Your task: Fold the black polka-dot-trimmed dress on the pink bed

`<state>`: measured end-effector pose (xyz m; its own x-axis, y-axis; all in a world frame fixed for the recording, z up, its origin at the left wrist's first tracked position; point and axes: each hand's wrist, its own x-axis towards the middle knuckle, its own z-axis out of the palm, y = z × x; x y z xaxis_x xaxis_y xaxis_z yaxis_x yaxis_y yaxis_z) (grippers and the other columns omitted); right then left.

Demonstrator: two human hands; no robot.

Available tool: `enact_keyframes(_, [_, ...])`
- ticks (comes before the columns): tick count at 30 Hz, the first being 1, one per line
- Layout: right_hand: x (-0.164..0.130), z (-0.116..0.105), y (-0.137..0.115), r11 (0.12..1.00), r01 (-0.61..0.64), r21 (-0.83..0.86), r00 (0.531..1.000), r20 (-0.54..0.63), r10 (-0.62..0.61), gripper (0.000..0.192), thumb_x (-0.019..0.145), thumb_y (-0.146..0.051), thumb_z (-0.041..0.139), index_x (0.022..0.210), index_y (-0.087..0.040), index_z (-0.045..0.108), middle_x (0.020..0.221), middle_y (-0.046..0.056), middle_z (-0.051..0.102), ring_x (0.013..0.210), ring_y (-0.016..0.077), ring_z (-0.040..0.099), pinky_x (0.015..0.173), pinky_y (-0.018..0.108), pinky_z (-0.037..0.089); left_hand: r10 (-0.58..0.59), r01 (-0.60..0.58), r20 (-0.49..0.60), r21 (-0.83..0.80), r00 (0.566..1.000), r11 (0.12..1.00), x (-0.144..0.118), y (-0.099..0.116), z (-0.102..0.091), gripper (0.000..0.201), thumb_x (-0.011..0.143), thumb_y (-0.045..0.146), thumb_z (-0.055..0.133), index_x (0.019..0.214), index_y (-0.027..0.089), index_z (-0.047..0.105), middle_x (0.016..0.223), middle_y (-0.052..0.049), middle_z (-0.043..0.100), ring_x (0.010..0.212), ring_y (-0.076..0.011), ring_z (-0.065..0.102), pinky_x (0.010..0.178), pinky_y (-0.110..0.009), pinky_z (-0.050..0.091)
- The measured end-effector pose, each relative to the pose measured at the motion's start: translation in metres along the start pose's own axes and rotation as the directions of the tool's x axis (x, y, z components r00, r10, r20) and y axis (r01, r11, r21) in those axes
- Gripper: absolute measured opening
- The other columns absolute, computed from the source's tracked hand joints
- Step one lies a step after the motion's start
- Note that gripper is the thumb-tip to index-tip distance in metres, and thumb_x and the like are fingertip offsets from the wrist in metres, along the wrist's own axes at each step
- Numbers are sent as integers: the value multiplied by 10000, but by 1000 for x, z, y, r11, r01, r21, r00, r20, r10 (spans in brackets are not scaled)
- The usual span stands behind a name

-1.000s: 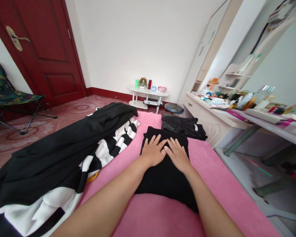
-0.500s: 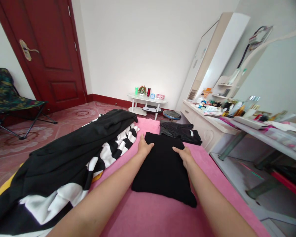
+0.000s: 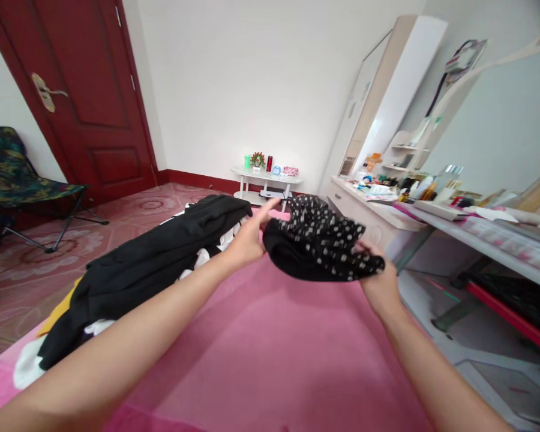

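A folded black garment [image 3: 292,255] with small white marks printed on its far side is raised and tilted over the far end of the pink bed cover [image 3: 270,348]. My left hand [image 3: 249,240] grips its left edge, with the index finger stretched out. At the right edge, the fingers of my right hand [image 3: 380,273] are wrapped round the cloth. The garment hides most of what lies behind it. To the left is a loose heap of black clothing [image 3: 162,276], with white and yellow cloth showing under it.
A white dressing table [image 3: 364,201] crowded with bottles stands on the right, next to a glass-topped desk [image 3: 481,234]. Against the far wall is a small white table [image 3: 270,177]. A camouflage folding chair [image 3: 22,174] stands at the left by a red door [image 3: 90,102].
The folded black garment was lying flat on the bed under both hands. It has been lifted forward and tipped, showing its white-marked side and covering the dark folded clothes behind.
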<state>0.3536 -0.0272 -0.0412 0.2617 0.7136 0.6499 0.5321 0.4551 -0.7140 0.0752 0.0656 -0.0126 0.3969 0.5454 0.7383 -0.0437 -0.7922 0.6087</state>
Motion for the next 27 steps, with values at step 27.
enact_keyframes(27, [-43,61,73,966,-111,-234,984,112,141,264,808,-308,510,1003,-181,635,1052,80,638,989,216,575,909,385,441,-343,290,-4,546,939,786,-66,-37,94,322,787,362,637,1078,224,649,1158,-61,547,1080,-239,497,943,-361,432])
